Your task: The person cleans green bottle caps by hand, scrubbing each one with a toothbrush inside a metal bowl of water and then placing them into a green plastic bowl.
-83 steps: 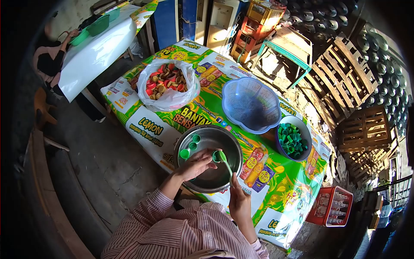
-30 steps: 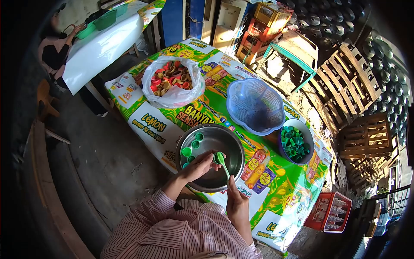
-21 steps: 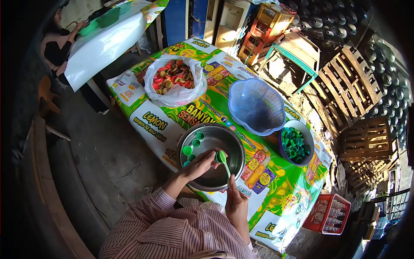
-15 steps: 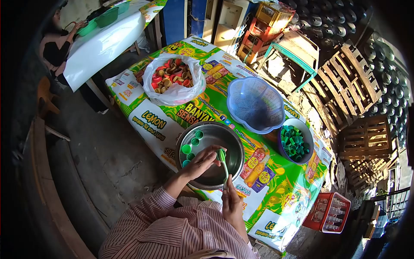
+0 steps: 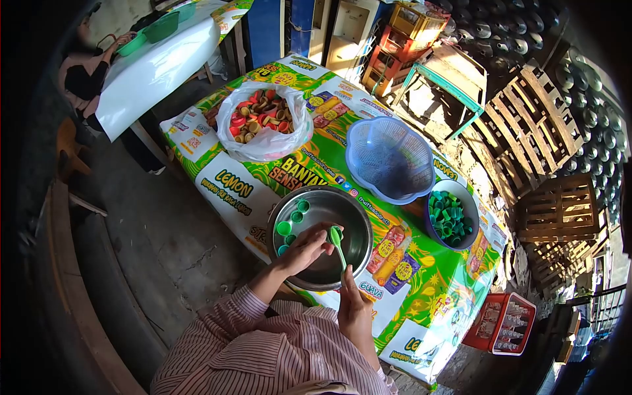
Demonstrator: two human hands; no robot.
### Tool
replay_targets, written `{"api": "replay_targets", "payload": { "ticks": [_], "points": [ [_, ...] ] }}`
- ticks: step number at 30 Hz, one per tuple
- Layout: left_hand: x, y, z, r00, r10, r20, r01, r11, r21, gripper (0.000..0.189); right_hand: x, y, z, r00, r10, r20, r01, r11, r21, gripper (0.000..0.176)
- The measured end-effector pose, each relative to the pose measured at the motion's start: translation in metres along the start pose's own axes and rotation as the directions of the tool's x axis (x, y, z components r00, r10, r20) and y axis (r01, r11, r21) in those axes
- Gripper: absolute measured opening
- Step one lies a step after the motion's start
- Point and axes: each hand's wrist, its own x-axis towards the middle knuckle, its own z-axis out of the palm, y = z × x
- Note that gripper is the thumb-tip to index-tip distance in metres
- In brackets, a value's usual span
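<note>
Right hand (image 5: 355, 309) is at the near edge of the table, closed around the bottom of a thin green brush (image 5: 340, 247) that sticks up and away so its head hangs over the steel bowl (image 5: 359, 227). Left hand (image 5: 304, 250) comes in from the left over the same bowl, with its fingers curled and the tips right up against the brush head. Honestly can't tell if it's pinching something small in there, the fingers hide it. A few loose green caps (image 5: 284, 228) sit along the bowl's left inside wall. The bowl is on a table (image 5: 421, 276) with a loud green and yellow printed cover. Farther back and to the right there's an empty-looking blue basket (image 5: 390, 158), and just right of that a blue bowl (image 5: 469, 197) full of more green caps. On the far left there's a white plastic bag (image 5: 263, 148) stuffed with red and brown caps. Another person (image 5: 82, 76) is at a separate table way off in the far left corner.
</note>
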Motion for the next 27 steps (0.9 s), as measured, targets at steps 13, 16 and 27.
{"api": "replay_targets", "payload": {
  "ticks": [13, 16, 27],
  "points": [
    [-0.005, -0.012, -0.018, 0.993, -0.093, -0.076, 0.096, 0.994, 0.042, 0.025, 0.006, 0.022, -0.001, 1.0, 0.009, -0.007, -0.01, 0.991, -0.135, 0.052],
    [-0.004, 0.016, -0.006, 0.99, 0.121, -0.071, -0.053, 0.788, 0.613, 0.024, 0.002, 0.017, -0.007, 0.999, 0.001, -0.035, -0.007, 0.983, -0.182, 0.051],
    [0.004, 0.074, 0.021, 0.925, 0.298, 0.235, -0.279, 0.112, 0.954, 0.028, 0.006, 0.015, -0.019, 0.992, 0.105, -0.073, -0.12, 0.96, -0.251, 0.044]
  ]
}}
